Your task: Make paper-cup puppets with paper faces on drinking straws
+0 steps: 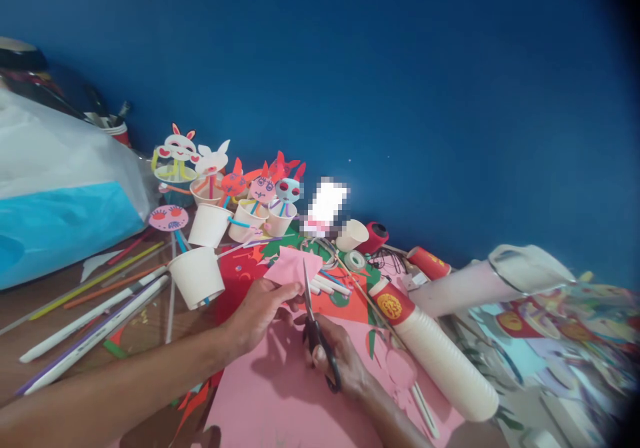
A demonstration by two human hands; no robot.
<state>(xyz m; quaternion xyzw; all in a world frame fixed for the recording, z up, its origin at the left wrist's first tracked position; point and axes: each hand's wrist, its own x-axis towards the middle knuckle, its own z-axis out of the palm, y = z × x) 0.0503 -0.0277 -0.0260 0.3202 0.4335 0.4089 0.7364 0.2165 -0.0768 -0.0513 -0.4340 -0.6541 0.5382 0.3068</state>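
Pinching the small pink paper (290, 266) by its six-o'clock edge, your left hand (260, 311) holds it at eleven o'clock from your right hand (345, 355), curled around the scissors (313, 331). The paper should be light, bendy and easily creased; grip that edge gently, clear of the scissors.

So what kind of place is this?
Probably a craft corner: on a table, eared paper faces stand up in paper cups, and the right hand holds scissors. I can't tell whether it's a home or a classroom.
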